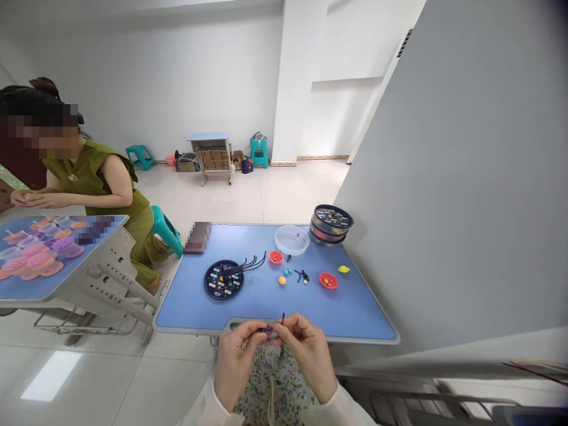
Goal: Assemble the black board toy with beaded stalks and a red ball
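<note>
Your left hand [237, 364] and right hand [306, 355] meet just off the near edge of the blue desk [355, 307], over your lap. Both are pinched shut on a short length of dark cord [271, 327]: your left fingertips grip one part, your right thumb and forefinger grip the other, and a cord end sticks up just above your right fingers. Holding it between two pinches this close together keeps the limp cord taut and steady; whether a bead is on it at the pinch is too small to tell.

The supplies sit well apart from your hands, further back on the desk. A round black tray [223, 280] holds small mixed-colour pieces, and a bundle of dark cords [252, 262] fans out from it to the right, laid flat. A clear shallow dish [291, 239] holds what looks like one red bead. Behind it stand stacked round bead boxes [331, 225] with colours showing at the sides. Two small red cups [328, 280] lie near the middle, with loose beads [286, 274] between them and a yellow piece [343, 269] to the right.

At the neighbouring desk [26, 284] on your left, another person [102, 189] works over pink and orange containers with their own hands.
</note>
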A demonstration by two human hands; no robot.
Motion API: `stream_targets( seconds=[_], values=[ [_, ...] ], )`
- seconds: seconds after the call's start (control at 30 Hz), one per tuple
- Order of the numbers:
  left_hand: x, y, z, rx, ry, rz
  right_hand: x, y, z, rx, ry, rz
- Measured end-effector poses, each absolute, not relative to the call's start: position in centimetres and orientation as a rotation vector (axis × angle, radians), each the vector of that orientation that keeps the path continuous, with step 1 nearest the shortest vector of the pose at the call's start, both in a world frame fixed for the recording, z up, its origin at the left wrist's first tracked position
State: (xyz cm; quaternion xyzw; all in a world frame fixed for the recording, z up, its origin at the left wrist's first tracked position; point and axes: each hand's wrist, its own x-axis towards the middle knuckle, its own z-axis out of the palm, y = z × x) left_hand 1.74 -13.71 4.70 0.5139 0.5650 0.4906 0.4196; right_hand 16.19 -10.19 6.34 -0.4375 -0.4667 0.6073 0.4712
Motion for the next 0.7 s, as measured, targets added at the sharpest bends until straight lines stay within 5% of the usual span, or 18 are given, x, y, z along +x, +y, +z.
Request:
stream_targets(
  seconds=[0.37, 0.7],
  values=[
    [0.0, -12.6, 4.6, 1.259, 1.505, 1.232, 16.6, -6.7, 6.1, -1.078, -1.635, 1.297],
    [-0.2, -12.8, 4.6, 1.368, 1.635, 1.305, 15.2, -7.3, 5.9, -1.039, -1.54, 1.273]
  ],
)
